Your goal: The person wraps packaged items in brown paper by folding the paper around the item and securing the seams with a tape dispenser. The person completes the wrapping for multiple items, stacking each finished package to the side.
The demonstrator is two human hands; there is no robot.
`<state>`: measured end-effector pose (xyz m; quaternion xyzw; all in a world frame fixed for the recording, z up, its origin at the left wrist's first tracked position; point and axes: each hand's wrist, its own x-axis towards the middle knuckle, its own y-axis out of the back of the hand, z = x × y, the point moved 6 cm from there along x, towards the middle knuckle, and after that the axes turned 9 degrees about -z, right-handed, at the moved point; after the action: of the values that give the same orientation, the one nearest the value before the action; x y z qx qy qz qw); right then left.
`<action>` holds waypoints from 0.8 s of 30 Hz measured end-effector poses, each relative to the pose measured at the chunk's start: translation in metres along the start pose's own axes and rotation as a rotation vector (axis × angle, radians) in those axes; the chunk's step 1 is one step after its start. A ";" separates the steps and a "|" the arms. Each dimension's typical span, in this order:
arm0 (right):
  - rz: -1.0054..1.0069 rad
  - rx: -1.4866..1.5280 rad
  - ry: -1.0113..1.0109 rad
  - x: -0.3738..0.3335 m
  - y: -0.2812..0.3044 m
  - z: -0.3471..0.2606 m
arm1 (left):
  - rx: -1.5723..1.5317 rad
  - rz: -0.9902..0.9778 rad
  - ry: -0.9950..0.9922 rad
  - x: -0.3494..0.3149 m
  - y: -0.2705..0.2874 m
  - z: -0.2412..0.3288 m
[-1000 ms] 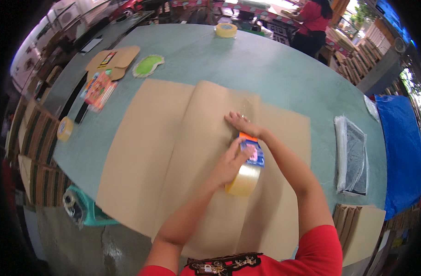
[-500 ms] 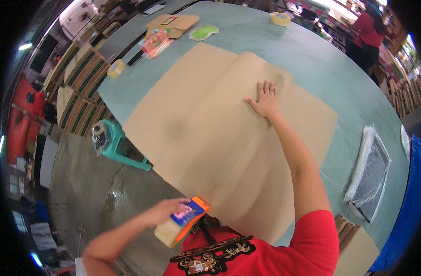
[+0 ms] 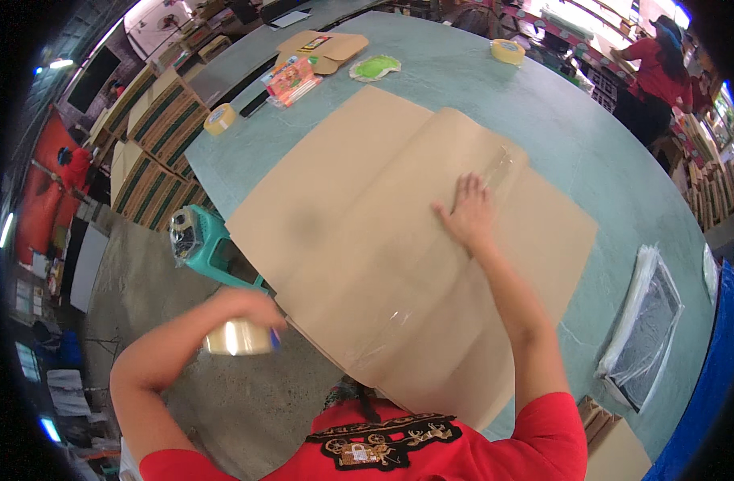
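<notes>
A large creased sheet of brown kraft paper (image 3: 367,216) covers much of the green table (image 3: 567,136) and reaches its near left edge. My right hand (image 3: 469,215) lies flat on the paper, fingers spread, beside a shiny strip of clear tape (image 3: 499,170). Another glossy tape strip (image 3: 392,322) shows near the paper's front edge. Out past that edge, above the floor, my left hand (image 3: 245,306) is closed on a tape dispenser (image 3: 238,338). Motion blurs this hand, and it hides most of the dispenser; the pale roll and a bit of blue show.
Tape rolls (image 3: 507,52) lie on the table, with a green-and-white pouch (image 3: 375,68) and cut cardboard (image 3: 327,50). At right is a clear plastic packet (image 3: 643,321). A green stool (image 3: 210,244) stands left, near stacked cartons (image 3: 154,120). Someone in red (image 3: 655,72) stands far right.
My left hand has carried the tape dispenser left and up, away from the paper's front edge, and turned it. My right hand has slid slightly nearer to me. The view has shifted a little.
</notes>
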<state>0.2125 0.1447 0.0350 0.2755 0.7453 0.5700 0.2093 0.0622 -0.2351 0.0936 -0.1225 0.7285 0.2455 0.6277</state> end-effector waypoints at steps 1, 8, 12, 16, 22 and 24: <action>-0.021 -0.015 0.022 -0.018 -0.006 -0.012 | 0.020 0.138 0.141 -0.019 0.047 -0.004; -0.820 0.168 1.106 -0.234 -0.044 -0.205 | -0.189 1.282 -0.121 0.063 0.099 -0.064; -0.497 0.723 0.362 -0.152 0.021 -0.133 | -0.369 1.585 -0.245 0.027 -0.001 -0.033; 0.128 -0.010 -0.010 -0.086 -0.003 -0.037 | -0.131 1.176 -0.561 0.029 -0.099 0.063; 0.043 -0.016 -0.011 -0.082 -0.014 -0.055 | -0.458 1.250 -0.742 0.056 -0.117 0.182; 0.041 -0.027 -0.015 -0.082 -0.014 -0.049 | -0.467 1.256 -0.767 0.072 -0.104 0.173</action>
<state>0.2419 0.0531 0.0345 0.2921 0.7302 0.5819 0.2070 0.2471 -0.2253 -0.0139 0.2782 0.3222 0.7282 0.5372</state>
